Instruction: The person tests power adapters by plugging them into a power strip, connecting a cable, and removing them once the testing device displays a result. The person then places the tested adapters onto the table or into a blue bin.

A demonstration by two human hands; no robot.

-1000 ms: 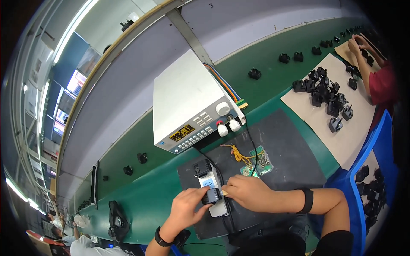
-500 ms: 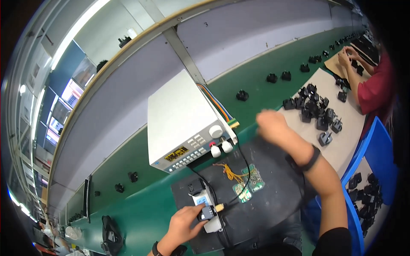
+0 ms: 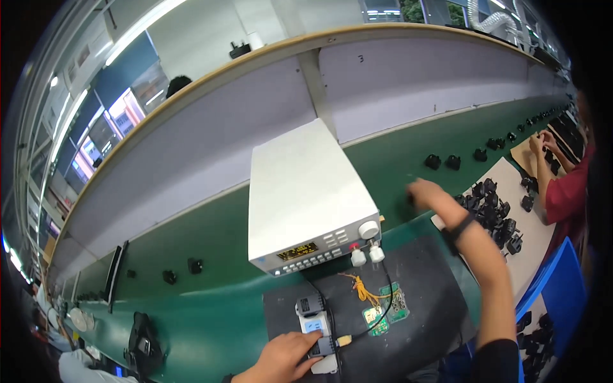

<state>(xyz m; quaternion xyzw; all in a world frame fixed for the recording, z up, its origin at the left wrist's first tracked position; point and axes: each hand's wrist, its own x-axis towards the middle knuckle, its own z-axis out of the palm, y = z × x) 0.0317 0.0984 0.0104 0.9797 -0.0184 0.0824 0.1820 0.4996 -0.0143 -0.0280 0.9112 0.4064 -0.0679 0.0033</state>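
Observation:
My left hand [image 3: 282,357] is closed around a black plug adapter [image 3: 324,346] seated on a white power strip [image 3: 327,365]. A yellowish cable connector [image 3: 345,340] sits against the adapter's right side, its black cable running up to a white bench instrument [image 3: 310,191] with a lit display. A second black adapter [image 3: 311,305] is on the strip's far end. My right hand [image 3: 426,195] is stretched over the green belt, right of the instrument. Its fingers are smeared by motion beside a dark blur, so their grip is unclear.
Green circuit boards [image 3: 396,305] with yellow wire [image 3: 365,292] lie on the black mat [image 3: 421,338]. Black adapters [image 3: 433,161] line the green belt [image 3: 383,150]; more are piled on a pale board [image 3: 527,242]. A blue bin [image 3: 549,281] stands right, near a co-worker's red sleeve [image 3: 565,195].
The view has shifted, so the scene sits lower and further right. My right hand has come to where a belt adapter was visible before. My left hand stays on the plug adapter.

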